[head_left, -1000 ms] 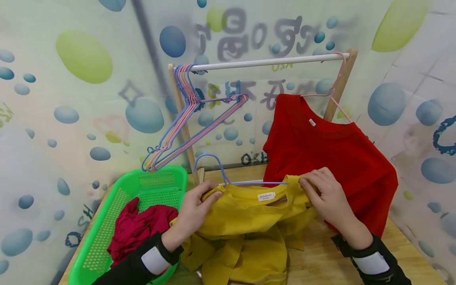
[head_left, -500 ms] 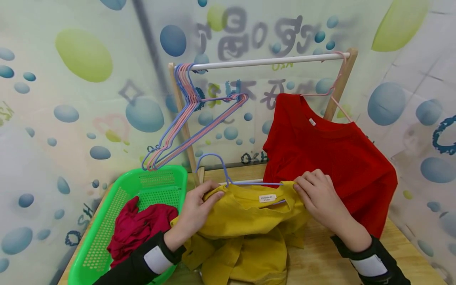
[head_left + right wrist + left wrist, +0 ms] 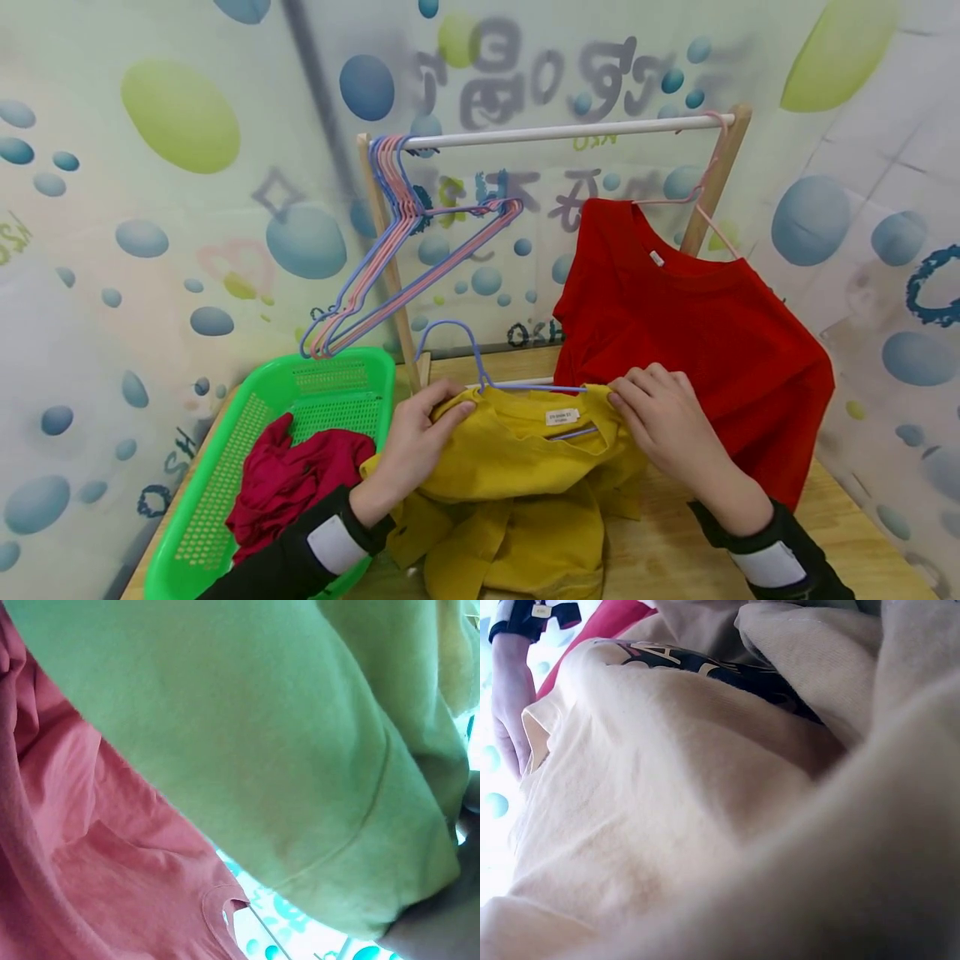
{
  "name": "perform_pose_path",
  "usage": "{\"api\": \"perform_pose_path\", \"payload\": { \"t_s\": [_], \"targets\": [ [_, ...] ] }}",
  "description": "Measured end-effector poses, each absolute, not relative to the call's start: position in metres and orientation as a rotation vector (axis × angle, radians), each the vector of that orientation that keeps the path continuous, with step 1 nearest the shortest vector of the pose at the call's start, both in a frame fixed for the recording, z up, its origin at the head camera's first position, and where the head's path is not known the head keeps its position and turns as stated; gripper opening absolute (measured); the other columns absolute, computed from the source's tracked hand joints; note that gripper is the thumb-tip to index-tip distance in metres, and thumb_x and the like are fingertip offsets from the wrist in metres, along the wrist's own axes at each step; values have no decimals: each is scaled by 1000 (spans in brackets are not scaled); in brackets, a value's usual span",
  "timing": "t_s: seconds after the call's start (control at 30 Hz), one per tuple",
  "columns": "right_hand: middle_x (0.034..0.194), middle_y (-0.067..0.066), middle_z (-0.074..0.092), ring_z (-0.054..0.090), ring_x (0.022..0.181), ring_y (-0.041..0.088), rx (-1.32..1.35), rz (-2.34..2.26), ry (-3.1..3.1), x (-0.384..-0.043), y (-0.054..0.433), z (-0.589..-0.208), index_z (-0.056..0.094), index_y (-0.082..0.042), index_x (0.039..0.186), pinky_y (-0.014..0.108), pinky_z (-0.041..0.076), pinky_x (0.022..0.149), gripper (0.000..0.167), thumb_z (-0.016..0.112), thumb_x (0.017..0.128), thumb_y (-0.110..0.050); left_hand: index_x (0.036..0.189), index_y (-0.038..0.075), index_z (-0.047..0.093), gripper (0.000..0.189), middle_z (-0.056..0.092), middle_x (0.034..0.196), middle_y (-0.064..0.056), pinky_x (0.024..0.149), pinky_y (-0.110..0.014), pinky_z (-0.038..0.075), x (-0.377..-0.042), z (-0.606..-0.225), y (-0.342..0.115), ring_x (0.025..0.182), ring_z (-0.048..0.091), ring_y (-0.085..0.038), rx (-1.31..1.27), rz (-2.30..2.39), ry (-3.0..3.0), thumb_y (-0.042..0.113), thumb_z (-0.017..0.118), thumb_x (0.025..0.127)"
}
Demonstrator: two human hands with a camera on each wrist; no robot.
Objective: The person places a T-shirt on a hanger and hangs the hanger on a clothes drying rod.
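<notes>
A yellow shirt point(image 3: 517, 467) is held up by its shoulders in front of me, its lower part slumped on the table. My left hand point(image 3: 412, 437) pinches the left shoulder between thumb and fingers, close to the hook of a blue hanger point(image 3: 480, 358). The hanger's bar runs inside the neckline, behind a white label point(image 3: 562, 417). My right hand point(image 3: 671, 421) pinches the other shoulder beside the neck opening. In the left wrist view the shirt point(image 3: 630, 802) fills most of the picture, with a dark print near its top. In the right wrist view the shirt point(image 3: 225, 735) looks greenish.
A rack with a white rail point(image 3: 570, 132) stands behind. Several blue and pink hangers point(image 3: 375, 275) hang at its left end, and a red shirt point(image 3: 697, 325) on a pink hanger hangs at the right. At left, a green basket point(image 3: 187, 500) holds a crumpled crimson garment point(image 3: 300, 475).
My right hand has moved left and slightly down with the shirt's shoulder, bringing that side of the neckline further over the hanger's bar. My left hand has barely shifted.
</notes>
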State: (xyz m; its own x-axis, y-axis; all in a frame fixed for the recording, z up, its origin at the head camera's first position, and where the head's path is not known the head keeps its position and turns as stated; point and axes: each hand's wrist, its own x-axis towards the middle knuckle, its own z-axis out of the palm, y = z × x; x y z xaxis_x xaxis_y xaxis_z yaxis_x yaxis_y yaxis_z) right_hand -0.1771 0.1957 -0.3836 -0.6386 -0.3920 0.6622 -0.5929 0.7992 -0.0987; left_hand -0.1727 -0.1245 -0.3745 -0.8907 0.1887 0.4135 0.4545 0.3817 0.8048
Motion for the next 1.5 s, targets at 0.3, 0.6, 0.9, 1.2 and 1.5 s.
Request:
{"api": "perform_pose_path", "payload": {
  "t_s": [0.3, 0.6, 0.9, 1.2, 1.5],
  "targets": [
    [83, -1, 69, 54, 77, 15, 729, 332, -2332, -174, 185, -384, 72, -9, 98, 34, 41, 72, 8, 75, 91, -11, 99, 12, 73, 6, 66, 85, -2, 64, -21, 43, -174, -376, -120, 70, 51, -7, -578, -1522, -2398, 11, 68, 101],
    [83, 1, 72, 57, 72, 15, 755, 343, -2287, -176, 178, -386, 70, -9, 99, 32, 41, 68, 29, 52, 109, -30, 98, 12, 73, 5, 65, 83, -1, 63, -21, 43, -173, -376, -117, 69, 51, -7, -563, -1526, -2402, 11, 68, 100],
    [87, 4, 74, 60, 74, 17, 742, 370, -2324, -176, 168, -383, 71, -7, 101, 29, 43, 66, 18, 79, 85, -6, 100, 11, 74, 6, 69, 88, -2, 66, -21, 45, -174, -376, -116, 73, 54, -8, -549, -1537, -2405, 11, 68, 100],
    [87, 3, 73, 65, 74, 17, 752, 416, -2326, -177, 157, -384, 71, -7, 102, 37, 59, 69, 17, 79, 87, -7, 98, 11, 72, 5, 66, 86, -2, 67, -22, 44, -174, -376, -114, 74, 52, -9, -588, -1544, -2397, 11, 68, 100],
    [81, -1, 67, 53, 67, 9, 769, 440, -2339, -177, 148, -381, 69, -8, 100, 28, 54, 63, 13, 77, 89, -7, 99, 10, 72, 4, 67, 88, -3, 67, -22, 44, -173, -376, -114, 74, 52, -9, -591, -1550, -2405, 11, 68, 100]
  ]
}}
